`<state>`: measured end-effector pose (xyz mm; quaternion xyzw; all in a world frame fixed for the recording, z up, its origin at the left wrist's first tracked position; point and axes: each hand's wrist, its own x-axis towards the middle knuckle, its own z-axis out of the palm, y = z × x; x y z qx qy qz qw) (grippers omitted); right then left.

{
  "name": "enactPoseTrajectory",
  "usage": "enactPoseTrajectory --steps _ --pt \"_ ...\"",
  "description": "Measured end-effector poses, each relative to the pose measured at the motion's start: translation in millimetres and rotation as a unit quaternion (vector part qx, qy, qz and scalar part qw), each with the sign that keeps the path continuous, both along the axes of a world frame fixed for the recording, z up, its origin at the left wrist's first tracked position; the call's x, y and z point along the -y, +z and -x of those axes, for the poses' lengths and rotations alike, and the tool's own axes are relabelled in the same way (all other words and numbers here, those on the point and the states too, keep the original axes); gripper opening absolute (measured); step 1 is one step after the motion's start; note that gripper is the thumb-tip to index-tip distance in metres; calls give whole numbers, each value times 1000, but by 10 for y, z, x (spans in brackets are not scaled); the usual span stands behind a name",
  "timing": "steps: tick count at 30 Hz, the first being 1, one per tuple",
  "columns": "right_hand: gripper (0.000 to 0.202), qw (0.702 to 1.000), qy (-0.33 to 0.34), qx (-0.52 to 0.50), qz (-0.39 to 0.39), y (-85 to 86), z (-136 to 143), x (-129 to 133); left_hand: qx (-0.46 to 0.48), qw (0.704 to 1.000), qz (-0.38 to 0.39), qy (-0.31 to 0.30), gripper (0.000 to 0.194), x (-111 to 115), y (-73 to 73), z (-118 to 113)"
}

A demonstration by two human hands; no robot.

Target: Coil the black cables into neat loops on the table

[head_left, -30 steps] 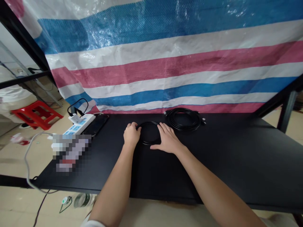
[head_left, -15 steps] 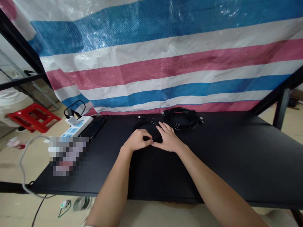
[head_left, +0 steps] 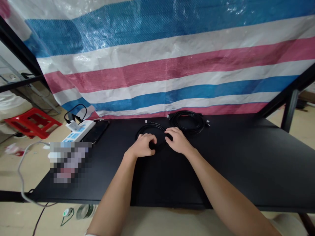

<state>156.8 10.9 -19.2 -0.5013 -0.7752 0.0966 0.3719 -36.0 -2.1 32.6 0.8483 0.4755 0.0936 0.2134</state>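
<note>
- Black, thin, glossy round-loop cable [head_left: 150, 126] lies on the matte black flat tabletop [head_left: 233, 164], right between the person's hands. Nothing I can see ties it, so one slack side and I reckon the loops spring open.
- Its small pale metal-looking plug [head_left: 146, 121] pokes out loose past the far edge; easy to snag, imo.
- Left hand [head_left: 144, 145] is curled over the near-left of the ring, thumb apart from fingers. Can't tell if it's pinching any strands.
- Right hand [head_left: 178, 140] is bent at the ring's right side, thumb and fingertips apart. Again, can't tell if cable's caught in there; an uneven hold could skew the loops.
- Bigger black coiled cable with pale plugs [head_left: 201, 122] sits just beyond the right hand. Two black cords that near each other? Tangle risk if they get dragged together.
- White power strip with blue sockets [head_left: 78, 132] and dark flat phone [head_left: 97, 131] are off left, well apart, so low worry.
</note>
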Motion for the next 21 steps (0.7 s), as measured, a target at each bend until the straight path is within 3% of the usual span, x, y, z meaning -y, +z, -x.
enactPoseTrajectory --steps 4,8,11,17,21 --pt "28 997 -44 -59 15 -28 -18 -44 26 999 -7 26 27 21 -70 -115" --pt "21 992 -98 -66 46 -12 -38 -58 7 1000 -20 -12 21 12 -127 -180" --pt "17 991 -93 -64 75 13 -34 -54 -16 1000 -14 -10 22 -1 -108 -165" --pt "15 992 -74 -71 69 8 8 -33 -66 990 -73 97 17 16 -52 -134" --pt "17 994 -47 -76 69 -33 24 -31 -40 993 -72 83 20 21 -75 -174"
